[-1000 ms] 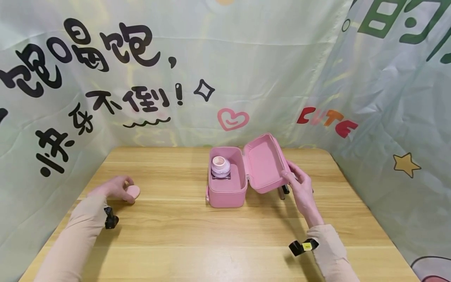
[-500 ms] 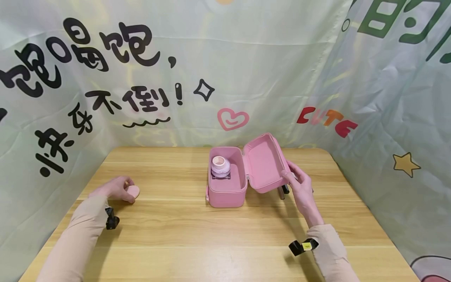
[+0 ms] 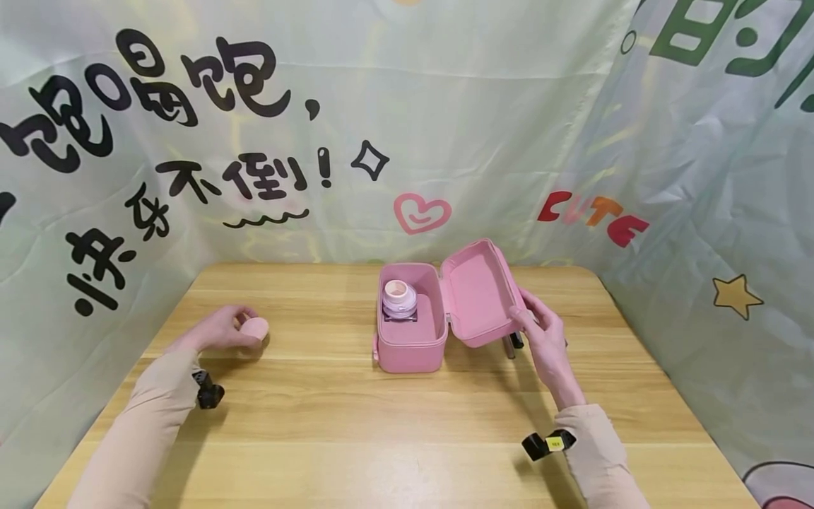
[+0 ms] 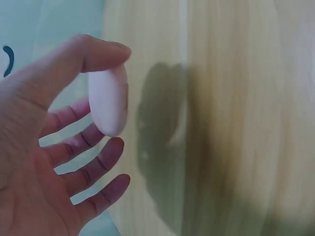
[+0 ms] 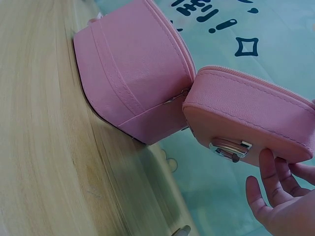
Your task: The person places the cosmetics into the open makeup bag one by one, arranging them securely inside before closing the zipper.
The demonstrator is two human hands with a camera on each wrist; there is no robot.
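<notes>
My left hand (image 3: 219, 329) pinches a round, pale pink makeup puff (image 3: 256, 327) between thumb and fingers. In the left wrist view the puff (image 4: 108, 105) shows its thick edge, above its shadow on the wood. My right hand (image 3: 547, 348) holds the free edge of the lid (image 3: 478, 293) of a pink cosmetic case (image 3: 410, 359), keeping it swung out to the right. Inside the case sits a lilac cosmetic jar (image 3: 399, 302) with a pale top, over a flat dark-edged item (image 3: 410, 318). The right wrist view shows a metal buckle (image 5: 231, 149) on the lid's outside.
Slim dark and brownish sticks (image 3: 511, 346) lie on the table partly hidden beneath the lid. The wooden table (image 3: 305, 424) reaches back to a printed cloth (image 3: 509, 106) hanging behind and at both sides.
My left hand has moved slightly right and up off the table with the puff. The right hand and lid have stayed in place; the head view shifted a little.
</notes>
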